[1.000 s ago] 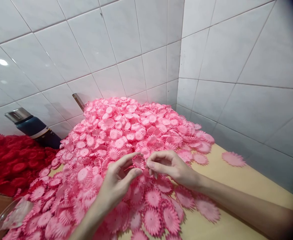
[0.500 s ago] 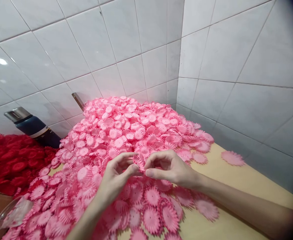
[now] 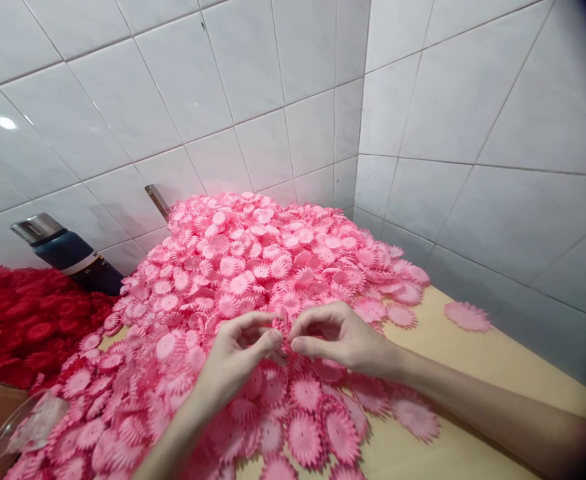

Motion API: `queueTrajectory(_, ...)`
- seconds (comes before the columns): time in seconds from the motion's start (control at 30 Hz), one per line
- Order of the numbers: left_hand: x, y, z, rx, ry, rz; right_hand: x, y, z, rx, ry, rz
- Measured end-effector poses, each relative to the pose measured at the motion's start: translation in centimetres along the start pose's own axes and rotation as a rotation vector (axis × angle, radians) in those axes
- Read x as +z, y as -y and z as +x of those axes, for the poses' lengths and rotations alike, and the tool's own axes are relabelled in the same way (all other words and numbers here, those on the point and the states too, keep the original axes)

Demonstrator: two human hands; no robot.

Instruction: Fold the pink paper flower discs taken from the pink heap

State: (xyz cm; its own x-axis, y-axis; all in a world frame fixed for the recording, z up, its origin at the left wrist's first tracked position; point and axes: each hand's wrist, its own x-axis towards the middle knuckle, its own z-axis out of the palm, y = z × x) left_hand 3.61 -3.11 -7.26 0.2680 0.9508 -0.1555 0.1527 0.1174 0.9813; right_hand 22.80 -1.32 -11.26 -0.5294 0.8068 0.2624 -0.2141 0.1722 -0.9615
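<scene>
bare tabletop (image 3: 477, 373) lies open to the right; the pink flower heap (image 3: 253, 267) fills the corner, with red flowers (image 3: 27, 327) and a flask (image 3: 67, 257) blocking the left.

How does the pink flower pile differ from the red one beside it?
The heap of pink frilled flower pieces is lighter in colour, taller, and fills mid-table; the heap of red frilled flower pieces is darker, lower, and cut off at the left edge. Both hands work over the pink heap only. Both heaps hold similar round frilled pieces.
</scene>
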Motion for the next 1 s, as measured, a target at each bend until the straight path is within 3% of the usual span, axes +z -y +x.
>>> queueTrajectory(0.67, 0.19, 0.07, -0.22, 0.022, 0.068, 0.029, 0.10, 0.22, -0.16, 0.036, 0.090, -0.013)
queueTrajectory(1.0, 0.28, 0.25, -0.30, 0.161, 0.117, 0.190, 0.17, 0.17, -0.08, 0.098, 0.051, 0.025)
